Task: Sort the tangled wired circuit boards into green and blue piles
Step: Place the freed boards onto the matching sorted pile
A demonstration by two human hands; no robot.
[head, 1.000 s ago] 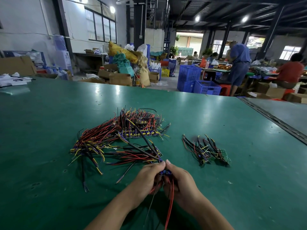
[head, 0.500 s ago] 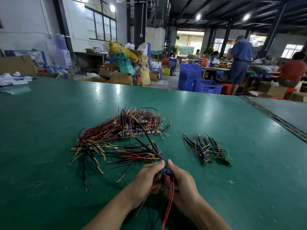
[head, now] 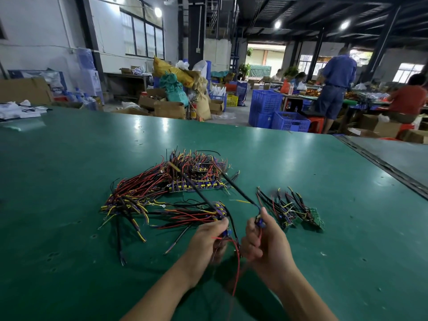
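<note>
Head view: hands, joined a moment ago, now apart; left hand pinches a blue board; right hand pinches a second board; both near the tangle; green pile to the right; pair looks freed for sorting.

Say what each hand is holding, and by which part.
The left hand pinches one blue board by the board itself, wires hanging below. The right hand pinches a second blue board likewise.

Hands are separating: right hand is pulling a blue board rightward off left hand, which is gripping a second board; black wire is tightening.
</note>
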